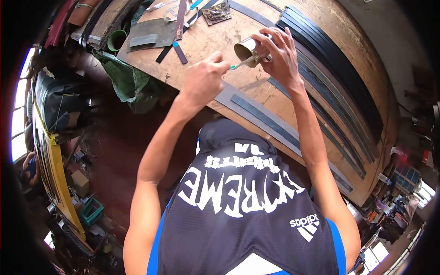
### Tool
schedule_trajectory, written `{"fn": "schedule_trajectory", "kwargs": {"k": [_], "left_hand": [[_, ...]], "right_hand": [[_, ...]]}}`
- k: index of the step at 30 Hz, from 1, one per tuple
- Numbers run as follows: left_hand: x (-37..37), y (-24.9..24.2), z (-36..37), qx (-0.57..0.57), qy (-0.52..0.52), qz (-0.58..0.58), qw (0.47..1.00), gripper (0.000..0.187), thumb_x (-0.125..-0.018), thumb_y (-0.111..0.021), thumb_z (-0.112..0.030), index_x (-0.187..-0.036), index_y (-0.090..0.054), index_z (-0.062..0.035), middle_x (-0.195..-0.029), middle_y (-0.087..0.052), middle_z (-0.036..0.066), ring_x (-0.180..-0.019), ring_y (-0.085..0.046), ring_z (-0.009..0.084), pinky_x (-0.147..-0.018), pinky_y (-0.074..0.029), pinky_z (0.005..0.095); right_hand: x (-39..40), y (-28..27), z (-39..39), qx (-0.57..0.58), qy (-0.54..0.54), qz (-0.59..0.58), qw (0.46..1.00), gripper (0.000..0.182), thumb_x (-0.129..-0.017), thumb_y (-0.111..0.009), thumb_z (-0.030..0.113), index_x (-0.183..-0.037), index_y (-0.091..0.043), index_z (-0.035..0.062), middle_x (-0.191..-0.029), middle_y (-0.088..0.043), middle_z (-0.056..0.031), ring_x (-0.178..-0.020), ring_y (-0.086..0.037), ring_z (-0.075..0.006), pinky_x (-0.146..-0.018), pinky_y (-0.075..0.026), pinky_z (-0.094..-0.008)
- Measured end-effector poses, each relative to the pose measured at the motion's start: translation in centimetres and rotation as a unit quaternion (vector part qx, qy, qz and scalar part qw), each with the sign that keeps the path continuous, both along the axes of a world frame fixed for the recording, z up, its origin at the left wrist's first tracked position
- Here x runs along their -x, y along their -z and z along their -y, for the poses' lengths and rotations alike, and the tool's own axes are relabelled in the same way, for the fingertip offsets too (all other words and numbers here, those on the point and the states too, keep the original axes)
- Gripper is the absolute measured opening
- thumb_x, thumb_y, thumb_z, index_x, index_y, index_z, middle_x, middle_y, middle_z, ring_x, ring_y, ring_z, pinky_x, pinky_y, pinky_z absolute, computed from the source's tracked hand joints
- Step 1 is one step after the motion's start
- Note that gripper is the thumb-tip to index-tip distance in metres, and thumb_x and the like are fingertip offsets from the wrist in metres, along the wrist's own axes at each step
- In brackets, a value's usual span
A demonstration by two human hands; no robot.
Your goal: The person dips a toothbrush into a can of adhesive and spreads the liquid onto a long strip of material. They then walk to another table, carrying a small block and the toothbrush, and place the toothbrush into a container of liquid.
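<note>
My right hand (282, 57) grips a tin can (246, 49) tilted on its side, its open mouth facing left and its inside stained brownish. In my left hand (205, 79), the closed fingers pinch a slim tool (233, 68) with a green part. The tool's pale far end lies across the lip of the can; I cannot tell its exact kind. Both hands are over the wooden table (201, 50). Below them, dark flat strips (270, 120) lie along the near table edge.
A stack of long black strips (330, 68) covers the table's right side. At the left are a grey sheet with a grey block (143, 41) and a small blue-tipped tool (179, 52). Green cloth (121, 80) hangs at the corner. A teal crate (91, 211) sits on the floor.
</note>
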State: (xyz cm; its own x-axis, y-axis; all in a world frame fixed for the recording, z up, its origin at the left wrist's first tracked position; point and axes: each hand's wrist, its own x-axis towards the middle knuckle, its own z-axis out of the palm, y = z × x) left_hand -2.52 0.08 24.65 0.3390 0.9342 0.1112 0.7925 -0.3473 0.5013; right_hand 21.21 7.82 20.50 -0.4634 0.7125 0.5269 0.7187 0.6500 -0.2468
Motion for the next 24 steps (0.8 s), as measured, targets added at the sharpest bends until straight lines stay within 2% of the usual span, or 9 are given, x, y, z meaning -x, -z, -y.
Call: {"fn": "schedule_trajectory", "kwargs": {"k": [7, 13, 15, 17, 19, 21, 22, 23, 24], "left_hand": [[4.5, -3.9, 0.7, -0.007, -0.062, -0.043, 0.997, 0.014, -0.088, -0.063, -0.006, -0.096, -0.074, -0.0089, -0.094, -0.067, 0.005, -0.083, -0.068, 0.0277, -0.071, -0.053, 0.0388], [0.8, 2.3, -0.5, -0.126, -0.028, -0.001, 0.992, 0.018, -0.088, -0.062, -0.004, -0.099, -0.074, -0.0116, -0.095, -0.066, 0.004, -0.081, -0.069, 0.0257, -0.071, -0.055, 0.0394], [0.4, 3.2, -0.2, -0.111, -0.020, -0.022, 0.993, 0.018, -0.088, -0.062, -0.003, -0.100, -0.074, -0.0101, -0.093, -0.066, 0.005, -0.083, -0.069, 0.0261, -0.071, -0.054, 0.0384], [1.0, 3.6, 0.2, -0.008, -0.012, 0.072, 0.997, 0.018, -0.087, -0.063, -0.003, -0.099, -0.074, -0.0082, -0.092, -0.066, 0.006, -0.085, -0.068, 0.0261, -0.071, -0.053, 0.0366], [2.5, 4.0, 0.2, 0.033, -0.007, 0.086, 0.996, 0.017, -0.088, -0.064, -0.001, -0.100, -0.074, -0.0049, -0.089, -0.066, 0.007, -0.080, -0.066, 0.0228, -0.069, -0.050, 0.0341], [3.4, 5.8, 0.5, 0.087, 0.032, 0.254, 0.963, 0.021, -0.086, -0.064, 0.002, -0.103, -0.074, -0.0058, -0.088, -0.066, 0.009, -0.075, -0.066, 0.0241, -0.063, -0.048, 0.0374], [3.6, 6.5, 0.6, 0.113, 0.029, 0.290, 0.950, 0.019, -0.089, -0.065, 0.003, -0.104, -0.075, -0.0033, -0.081, -0.066, 0.006, -0.064, -0.058, 0.0150, -0.057, -0.042, 0.0302], [4.0, 6.4, 0.9, 0.113, 0.029, 0.289, 0.950, 0.019, -0.089, -0.065, 0.003, -0.104, -0.075, -0.0033, -0.081, -0.066, 0.006, -0.064, -0.058, 0.0150, -0.057, -0.042, 0.0302], [4.4, 6.3, 1.3, 0.233, -0.019, 0.349, 0.907, 0.016, -0.091, -0.065, 0.002, -0.103, -0.075, -0.0022, -0.078, -0.063, 0.003, -0.062, -0.053, 0.0111, -0.055, -0.038, 0.0268]], "right_hand": [[-1.5, 1.0, 0.1, 0.035, 0.002, -0.006, 0.999, 0.076, -0.063, -0.082, 0.003, -0.129, -0.059, 0.0320, -0.130, -0.059, 0.0031, -0.128, -0.053, -0.0264, -0.120, -0.028, -0.0604], [0.2, 0.3, 0.3, 0.030, -0.031, 0.027, 0.999, 0.072, -0.064, -0.074, 0.003, -0.129, -0.060, 0.0309, -0.128, -0.061, 0.0023, -0.127, -0.054, -0.0257, -0.118, -0.030, -0.0622], [0.5, 0.2, 0.2, 0.029, -0.033, 0.021, 0.999, 0.071, -0.064, -0.072, 0.003, -0.128, -0.061, 0.0302, -0.127, -0.062, 0.0024, -0.127, -0.054, -0.0257, -0.117, -0.030, -0.0626], [0.4, 0.5, 0.0, 0.050, -0.033, 0.031, 0.998, 0.070, -0.064, -0.072, 0.003, -0.128, -0.061, 0.0299, -0.126, -0.062, 0.0029, -0.125, -0.055, -0.0258, -0.117, -0.029, -0.0624], [0.0, 1.0, -0.1, 0.062, -0.028, 0.028, 0.997, 0.069, -0.064, -0.073, 0.004, -0.127, -0.061, 0.0297, -0.126, -0.062, 0.0027, -0.125, -0.055, -0.0260, -0.118, -0.029, -0.0624], [-0.3, 1.6, 0.0, 0.076, -0.028, 0.026, 0.996, 0.068, -0.065, -0.073, 0.005, -0.127, -0.061, 0.0295, -0.125, -0.062, 0.0026, -0.124, -0.056, -0.0263, -0.118, -0.028, -0.0624], [-0.3, 1.9, 0.0, 0.078, -0.024, 0.012, 0.997, 0.068, -0.065, -0.074, 0.006, -0.127, -0.061, 0.0295, -0.125, -0.062, 0.0019, -0.123, -0.056, -0.0267, -0.118, -0.028, -0.0621], [-0.3, 2.2, 0.0, 0.079, -0.018, -0.002, 0.997, 0.068, -0.065, -0.075, 0.007, -0.127, -0.061, 0.0295, -0.125, -0.063, 0.0012, -0.123, -0.056, -0.0272, -0.119, -0.027, -0.0617], [-0.3, 2.8, -0.1, 0.078, -0.018, -0.003, 0.997, 0.068, -0.065, -0.075, 0.007, -0.127, -0.061, 0.0295, -0.125, -0.063, 0.0012, -0.123, -0.056, -0.0272, -0.119, -0.027, -0.0617]]}}
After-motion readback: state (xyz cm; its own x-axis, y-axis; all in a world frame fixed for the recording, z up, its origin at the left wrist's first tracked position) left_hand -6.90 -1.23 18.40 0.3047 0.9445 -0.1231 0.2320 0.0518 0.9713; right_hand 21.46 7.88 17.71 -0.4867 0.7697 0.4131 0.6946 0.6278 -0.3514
